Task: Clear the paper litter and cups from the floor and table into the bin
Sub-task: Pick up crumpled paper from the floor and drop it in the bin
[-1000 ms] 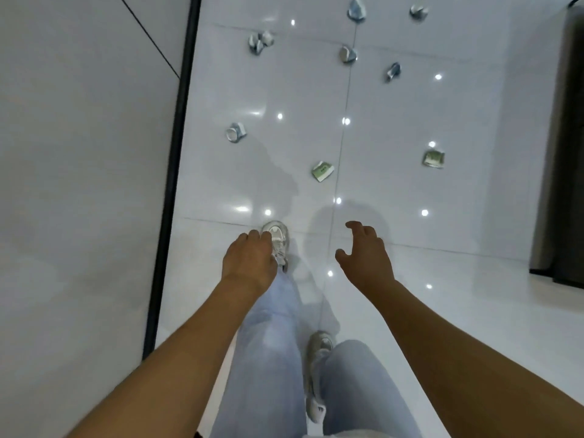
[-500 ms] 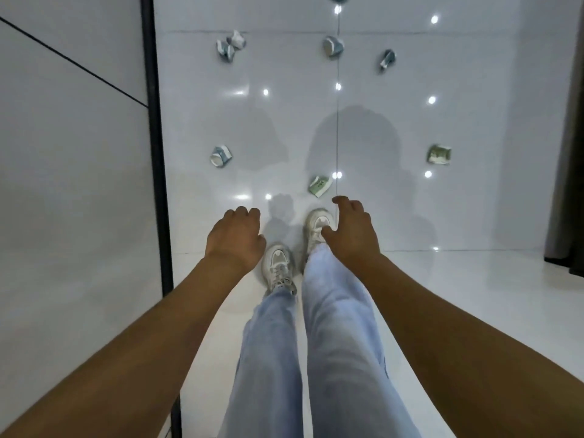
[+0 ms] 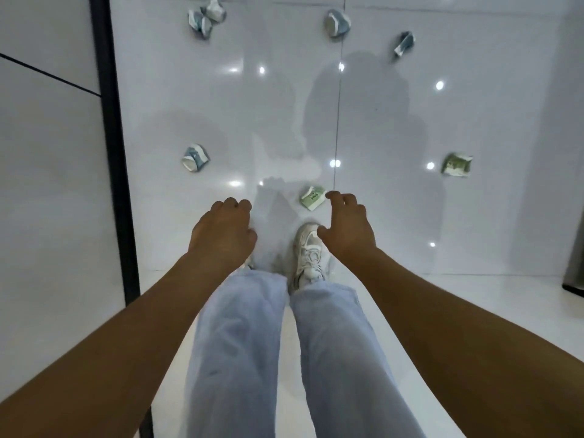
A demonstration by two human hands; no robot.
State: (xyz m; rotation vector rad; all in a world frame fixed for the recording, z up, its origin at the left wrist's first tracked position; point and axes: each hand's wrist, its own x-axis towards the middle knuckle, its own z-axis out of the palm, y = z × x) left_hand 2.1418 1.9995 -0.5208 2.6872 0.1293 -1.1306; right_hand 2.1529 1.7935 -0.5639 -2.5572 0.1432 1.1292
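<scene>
Standing on a glossy white tiled floor dotted with ceiling-light reflections, light-blue jeans and one white sneaker below, both bare arms stretched forward. Left hand held knuckles-up with fingers loosely curled under, gripping nothing. Right hand hovering with fingers spread and relaxed, likewise holding nothing. Taking the white sneaker as landmark: directly beyond its toe, a crushed green paper cup lying on its side, just beside the right hand's fingertips; cannot tell whether touching. Green marks on that cup too small and blurred to read. Farther out and to the right of the sneaker, a second crushed green cup, its print equally unreadable. Out and to the left of the sneaker, a crumpled blue-and-white cup near the dark vertical strip edging the grey wall panels. Far beyond the sneaker, near the top of the view, a pair of crumpled blue cups touching each other, another blue cup by the tile seam, and a flattened blue piece to its right. No lettering or brand legible on any of them. Soft shadow of the person spread over the tiles beyond the sneaker.
</scene>
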